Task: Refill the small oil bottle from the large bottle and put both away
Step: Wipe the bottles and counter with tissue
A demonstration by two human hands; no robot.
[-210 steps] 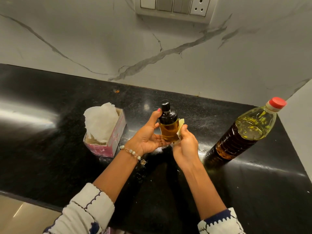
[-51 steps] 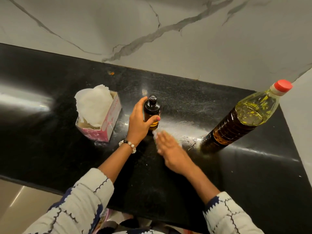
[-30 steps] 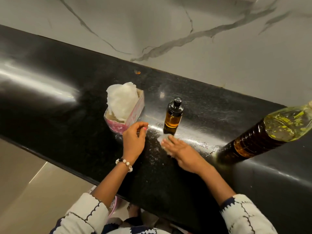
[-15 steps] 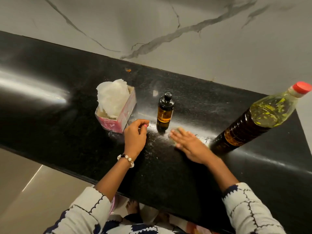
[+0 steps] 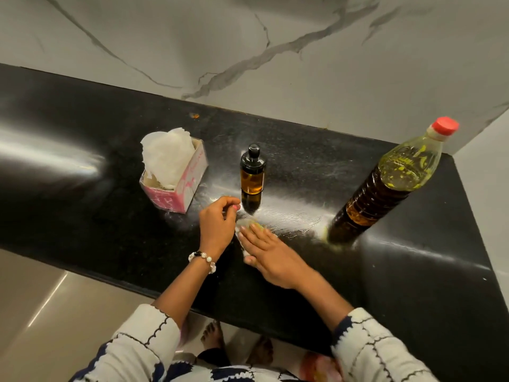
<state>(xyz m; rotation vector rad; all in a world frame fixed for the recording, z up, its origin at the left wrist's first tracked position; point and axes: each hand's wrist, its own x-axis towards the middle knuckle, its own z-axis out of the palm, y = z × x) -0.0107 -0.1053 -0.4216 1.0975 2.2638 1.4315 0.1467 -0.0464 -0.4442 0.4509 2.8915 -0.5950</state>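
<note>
Your left grip [image 5: 217, 221] rests loosely curled and empty; your right grip [image 5: 271, 255] presses a tissue [image 5: 246, 223] flat on the tabletop [image 5: 82, 216]. The small oil bottle [image 5: 252, 172] stands upright just beyond your left fingertips, nearer that hand; the large bottle [image 5: 391, 183] stands well to your right.

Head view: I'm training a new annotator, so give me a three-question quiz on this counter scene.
1. True or false: the small oil bottle stands capped on the counter.
2. What lies under the right hand? A) tissue B) spoon C) lid
3. Fill in: the large bottle has a ___ cap.

Key: 1 true. 2 A, a tissue pressed flat on the counter, near the left hand. 3 red.
</note>
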